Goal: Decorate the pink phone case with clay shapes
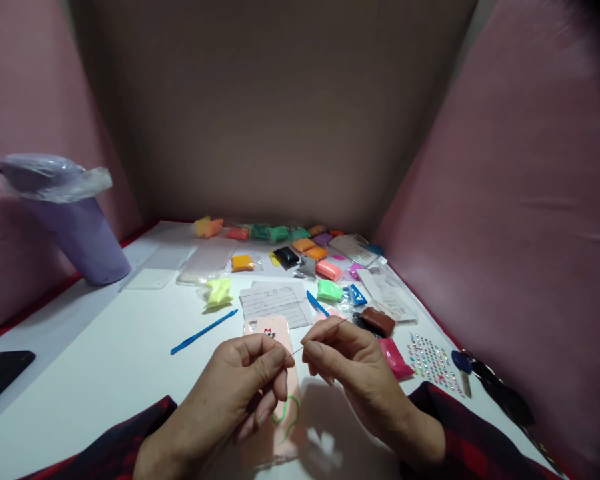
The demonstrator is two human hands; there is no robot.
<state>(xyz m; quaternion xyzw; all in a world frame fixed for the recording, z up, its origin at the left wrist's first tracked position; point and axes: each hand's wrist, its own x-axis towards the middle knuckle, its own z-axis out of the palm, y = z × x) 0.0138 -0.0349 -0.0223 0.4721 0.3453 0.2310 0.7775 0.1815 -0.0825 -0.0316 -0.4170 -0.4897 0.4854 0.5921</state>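
Observation:
My left hand and my right hand are raised above the table, fingertips facing each other. Both pinch a thin strand, stretched across the small gap between them; its material is too fine to make out. Below them lies a pale pink phone case, partly hidden by my left hand. A small red and black figure is near its top. On its lower part a bright green clay strand curves in loops.
A blue modelling tool lies left, a blue plastic knife ahead on lined paper. Several clay packets spread behind. Right are a gem sticker sheet and keys; left, a purple bin and dark device.

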